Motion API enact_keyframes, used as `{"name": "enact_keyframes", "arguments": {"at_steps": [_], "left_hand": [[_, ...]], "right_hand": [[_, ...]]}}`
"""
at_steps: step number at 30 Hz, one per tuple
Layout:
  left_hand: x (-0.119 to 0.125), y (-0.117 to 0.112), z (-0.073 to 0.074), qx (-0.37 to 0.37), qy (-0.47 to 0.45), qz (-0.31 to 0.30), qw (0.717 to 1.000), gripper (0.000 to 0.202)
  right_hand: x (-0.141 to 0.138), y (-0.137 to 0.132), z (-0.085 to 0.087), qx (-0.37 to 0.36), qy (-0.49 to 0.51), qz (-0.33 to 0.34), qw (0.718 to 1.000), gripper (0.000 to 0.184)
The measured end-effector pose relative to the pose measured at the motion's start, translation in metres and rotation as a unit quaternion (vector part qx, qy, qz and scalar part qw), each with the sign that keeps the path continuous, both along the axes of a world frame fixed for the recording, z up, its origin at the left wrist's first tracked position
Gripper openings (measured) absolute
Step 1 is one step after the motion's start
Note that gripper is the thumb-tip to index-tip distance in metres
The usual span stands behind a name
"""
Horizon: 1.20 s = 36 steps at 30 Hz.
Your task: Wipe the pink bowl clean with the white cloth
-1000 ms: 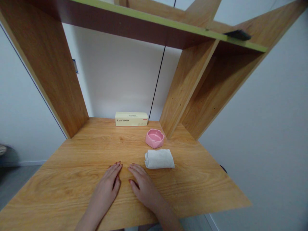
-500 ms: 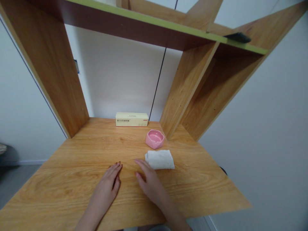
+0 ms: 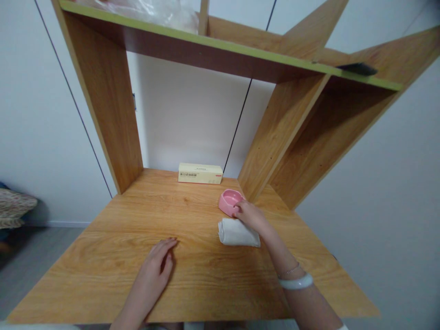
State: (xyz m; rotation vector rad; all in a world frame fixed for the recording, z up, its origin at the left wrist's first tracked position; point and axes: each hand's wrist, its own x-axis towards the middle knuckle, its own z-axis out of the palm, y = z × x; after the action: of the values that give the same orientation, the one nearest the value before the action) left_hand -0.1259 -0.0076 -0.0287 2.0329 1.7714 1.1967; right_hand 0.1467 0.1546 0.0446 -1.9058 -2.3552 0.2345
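My right hand point(image 3: 250, 214) reaches over the folded white cloth point(image 3: 238, 233) to the pink ashtray point(image 3: 227, 203). Its fingers are bent around the ashtray's near right rim and cover part of it. The ashtray stands on the wooden desk, just behind the cloth. My left hand point(image 3: 156, 262) rests on the desktop to the left, fingers stretched out and thumb a little apart, holding nothing.
A long cream box point(image 3: 200, 174) with printed lettering lies at the back of the desk point(image 3: 165, 215). Upright wooden panels point(image 3: 282, 133) flank it, and a shelf point(image 3: 206, 55) crosses above. A dark flat object point(image 3: 358, 68) lies on the shelf's right.
My right hand has moved forward and right, from beside the cloth to the ashtray's rim. My left hand stays on the desk. The camera view has shifted slightly.
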Motion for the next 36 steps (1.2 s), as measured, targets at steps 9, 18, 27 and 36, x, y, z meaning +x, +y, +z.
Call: {"name": "enact_keyframes", "arguments": {"at_steps": [9, 18, 27, 36], "left_hand": [[-0.01, 0.007, -0.014, -0.008, 0.024, 0.022, 0.999, 0.036], [-0.007, 0.007, -0.009, -0.033, 0.047, 0.027, 0.998, 0.037], [-0.006, 0.007, -0.009, -0.025, 0.05, 0.027, 0.998, 0.037], [-0.008, 0.01, -0.012, -0.044, 0.068, 0.025, 0.996, 0.039]], "right_hand": [[-0.047, 0.006, 0.005, 0.007, 0.046, 0.034, 0.998, 0.009], [-0.187, 0.008, -0.002, 0.028, 0.083, 0.149, 0.985, 0.018], [-0.245, 0.007, -0.009, 0.044, 0.09, 0.199, 0.975, 0.017], [-0.182, -0.036, -0.009, 0.132, 0.102, 0.22, 0.961, 0.034]]}}
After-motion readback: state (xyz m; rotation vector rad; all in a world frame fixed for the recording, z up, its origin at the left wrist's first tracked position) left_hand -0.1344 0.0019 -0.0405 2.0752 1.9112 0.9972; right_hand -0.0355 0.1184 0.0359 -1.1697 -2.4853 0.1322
